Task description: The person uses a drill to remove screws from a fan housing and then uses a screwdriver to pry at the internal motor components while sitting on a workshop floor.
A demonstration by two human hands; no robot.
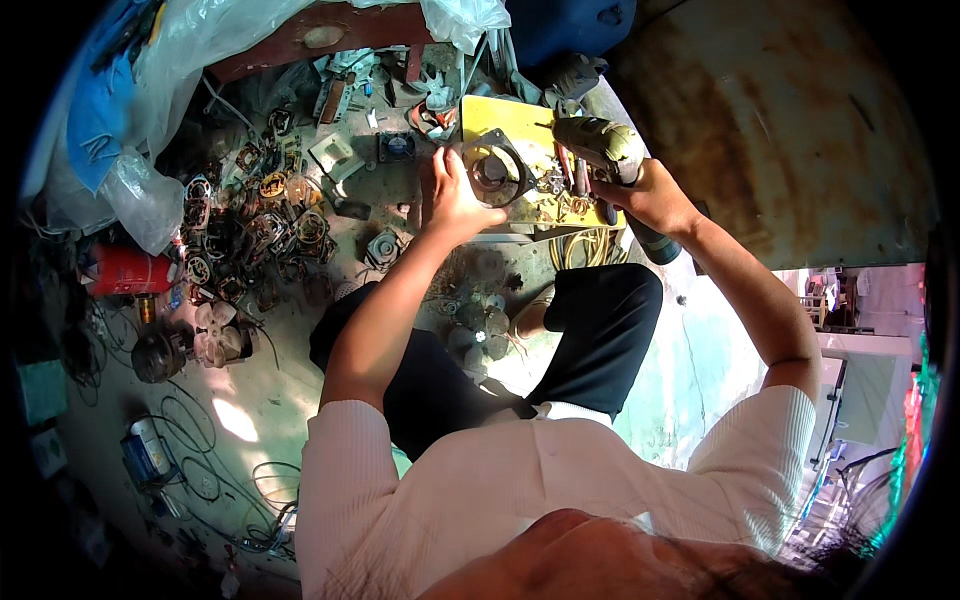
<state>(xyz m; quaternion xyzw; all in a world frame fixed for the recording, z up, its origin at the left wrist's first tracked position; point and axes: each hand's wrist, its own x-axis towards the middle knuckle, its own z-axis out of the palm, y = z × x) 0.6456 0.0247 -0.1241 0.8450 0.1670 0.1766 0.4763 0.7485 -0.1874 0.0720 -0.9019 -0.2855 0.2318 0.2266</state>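
Observation:
My left hand (456,208) is closed on a dark square fan frame (522,172) with a round opening, thumb along its lower edge and fingers at its left side. My right hand (655,200) is wrapped round the handle of a cordless drill (602,142), whose bit points left, just above and right of the fan frame, apart from it. Below both hands lies a yellow board (485,108). Small metal parts (553,182) and a few slim hand tools (580,176) rest on it between the frame and the drill.
A heap of motor parts and coils (265,225) covers the floor at left, beside a red container (128,270). Small fans (396,147) and fan blades (222,333) lie about. Coiled cable (590,248) sits below the board; a large rusty panel (770,130) stands at right.

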